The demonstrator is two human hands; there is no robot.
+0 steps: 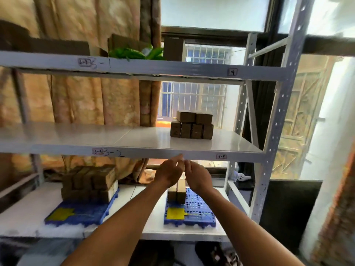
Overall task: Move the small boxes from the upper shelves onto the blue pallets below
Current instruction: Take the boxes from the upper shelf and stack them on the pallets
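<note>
Several small brown boxes (192, 125) are stacked in two layers on the middle shelf (134, 139), right of centre. Below, the right blue pallet (197, 210) carries two small boxes (177, 192) side by side at its back left. The left blue pallet (80, 212) bears a larger stack of boxes (90, 183). My left hand (170, 172) and my right hand (197, 175) are raised close together just under the middle shelf's front edge, above the right pallet. Both hold nothing, fingers loosely apart.
The white metal rack has an upright post (276, 121) at the right. The top shelf (134, 67) holds larger cartons and a green bag (132, 52). Curtains hang behind at the left, a barred window behind the middle. Yellow labels sit on both pallets.
</note>
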